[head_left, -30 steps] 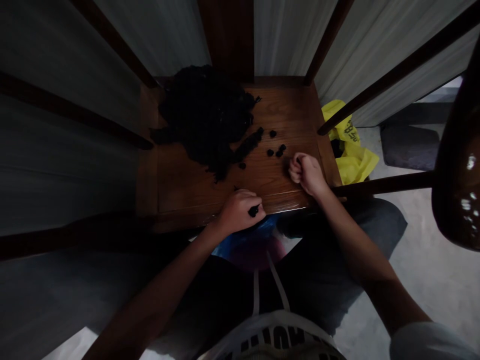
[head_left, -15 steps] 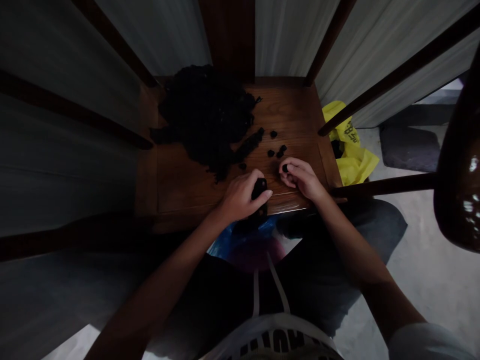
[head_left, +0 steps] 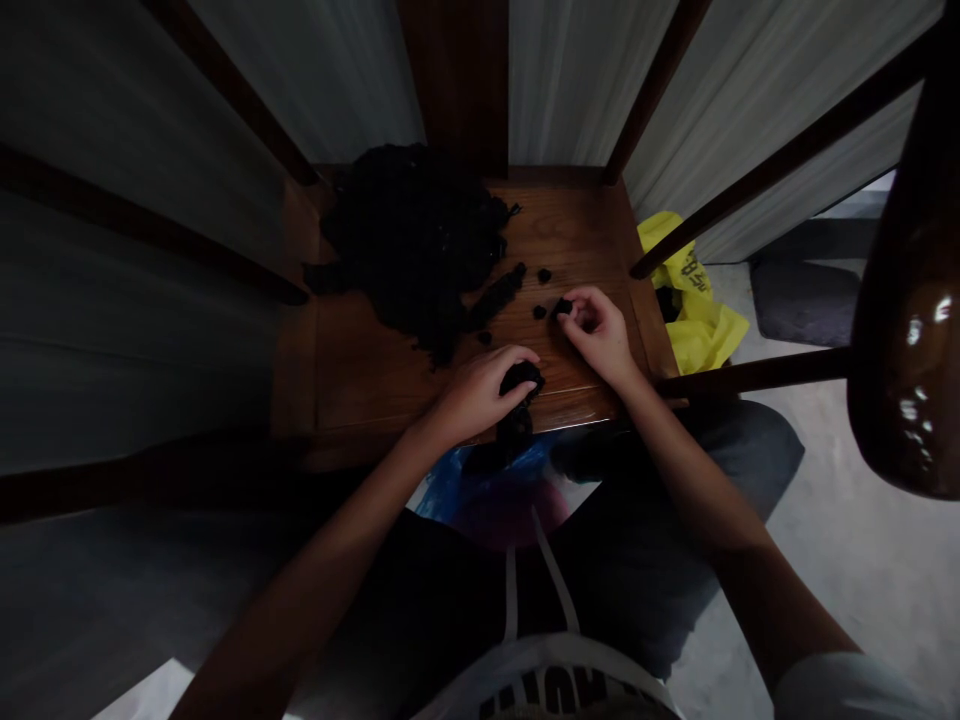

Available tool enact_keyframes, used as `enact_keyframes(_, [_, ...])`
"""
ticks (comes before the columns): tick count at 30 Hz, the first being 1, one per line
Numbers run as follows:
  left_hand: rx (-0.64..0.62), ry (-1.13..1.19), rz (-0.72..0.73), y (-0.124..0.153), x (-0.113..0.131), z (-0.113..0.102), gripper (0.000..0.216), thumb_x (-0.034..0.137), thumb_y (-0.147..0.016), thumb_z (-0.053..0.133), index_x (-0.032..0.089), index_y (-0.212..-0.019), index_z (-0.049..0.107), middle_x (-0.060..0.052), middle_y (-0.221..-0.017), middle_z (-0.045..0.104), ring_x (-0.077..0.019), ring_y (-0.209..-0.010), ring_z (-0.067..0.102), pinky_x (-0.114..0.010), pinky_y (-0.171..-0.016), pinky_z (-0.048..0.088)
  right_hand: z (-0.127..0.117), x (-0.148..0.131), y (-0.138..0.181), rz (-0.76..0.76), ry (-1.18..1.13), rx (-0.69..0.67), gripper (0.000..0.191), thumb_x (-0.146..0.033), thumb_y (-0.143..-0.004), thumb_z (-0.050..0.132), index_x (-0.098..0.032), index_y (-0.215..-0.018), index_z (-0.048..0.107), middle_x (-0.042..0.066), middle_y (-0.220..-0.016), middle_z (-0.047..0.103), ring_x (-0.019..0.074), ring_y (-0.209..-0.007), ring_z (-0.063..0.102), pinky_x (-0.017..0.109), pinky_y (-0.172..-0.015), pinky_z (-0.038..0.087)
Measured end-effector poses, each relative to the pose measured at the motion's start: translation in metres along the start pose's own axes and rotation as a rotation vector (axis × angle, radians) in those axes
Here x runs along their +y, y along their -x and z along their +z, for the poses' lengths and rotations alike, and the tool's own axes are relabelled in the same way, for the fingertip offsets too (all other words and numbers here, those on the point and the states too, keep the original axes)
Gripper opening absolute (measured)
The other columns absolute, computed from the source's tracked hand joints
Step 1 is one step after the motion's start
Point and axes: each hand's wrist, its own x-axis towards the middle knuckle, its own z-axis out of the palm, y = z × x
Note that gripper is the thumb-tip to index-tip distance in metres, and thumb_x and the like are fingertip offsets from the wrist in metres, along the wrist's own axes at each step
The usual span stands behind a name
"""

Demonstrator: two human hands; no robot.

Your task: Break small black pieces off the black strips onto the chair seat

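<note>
My left hand is wrapped round a soft-looking black bundle near the front edge of the wooden chair seat. More black material hangs from it over the edge. To its right, my right hand has thumb and fingertips on a small black piece at the seat. Other small black pieces, such as one black lump, lie close by. A large dark heap of black material covers the back left of the seat, with a black strip sticking out. The dim light hides its make.
Wooden bars and a rounded armrest stand on the right. A yellow bag sits beyond the seat's right side. Below the front edge, a blue and purple shiny sheet lies between my legs.
My right hand has moved forward and slightly left with its small black piece, to where two pieces lay. My left hand has turned slightly on the black bundle, and more hanging material shows.
</note>
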Motion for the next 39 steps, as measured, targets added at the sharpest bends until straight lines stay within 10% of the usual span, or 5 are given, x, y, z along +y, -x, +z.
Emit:
enact_keyframes(13, [0.175, 0.015, 0.001, 0.006, -0.006, 0.004, 0.034, 0.025, -0.084, 0.068, 0.02, -0.115, 0.056, -0.005, -0.111, 0.065, -0.0175, -0.102, 0.062, -0.033, -0.091, 0.05, 0.001, -0.012, 0.014, -0.103, 0.053, 0.087, 0.014, -0.028, -0.09, 0.051, -0.02, -0.099, 0.059, 0.003, -0.088, 0.057, 0.0134, -0.07, 0.05, 0.027, -0.065, 0.041])
enact_keyframes(18, [0.151, 0.016, 0.03, 0.006, -0.006, 0.004, 0.03, 0.026, -0.086, 0.065, 0.021, -0.113, 0.055, -0.005, -0.109, 0.064, -0.0193, -0.104, 0.061, -0.034, -0.091, 0.048, 0.01, -0.033, 0.044, -0.14, 0.111, -0.338, 0.026, -0.037, -0.087, 0.061, -0.019, -0.106, 0.059, 0.002, -0.084, 0.054, 0.0119, -0.065, 0.048, 0.025, -0.06, 0.038])
enact_keyframes(25, [0.11, -0.036, 0.033, 0.006, -0.008, 0.004, 0.023, 0.032, -0.087, 0.065, 0.02, -0.104, 0.055, -0.003, -0.098, 0.062, -0.0174, -0.092, 0.06, -0.029, -0.081, 0.047, 0.009, -0.03, 0.036, -0.087, 0.122, -0.595, 0.04, -0.045, -0.088, 0.06, -0.015, -0.062, 0.052, -0.004, -0.061, 0.043, 0.0087, -0.059, 0.04, 0.023, -0.058, 0.029])
enact_keyframes(32, [0.323, -0.166, 0.101, 0.008, -0.009, 0.006, 0.024, 0.032, -0.087, 0.064, 0.019, -0.107, 0.058, -0.007, -0.106, 0.058, -0.0198, -0.102, 0.057, -0.034, -0.089, 0.047, 0.005, -0.024, 0.032, 0.054, -0.03, -0.496, 0.043, -0.044, -0.084, 0.063, -0.017, -0.058, 0.043, -0.005, -0.059, 0.033, 0.0078, -0.057, 0.032, 0.023, -0.054, 0.024])
enact_keyframes(39, [0.253, -0.307, 0.198, 0.012, -0.007, 0.009, 0.026, 0.018, -0.094, 0.051, 0.017, -0.117, 0.062, -0.008, -0.108, 0.068, -0.0213, -0.101, 0.059, -0.038, -0.09, 0.047, 0.008, -0.025, 0.032, -0.009, 0.005, -0.456, 0.036, -0.034, -0.084, 0.06, -0.018, -0.059, 0.04, -0.005, -0.059, 0.035, 0.0085, -0.057, 0.033, 0.024, -0.055, 0.026])
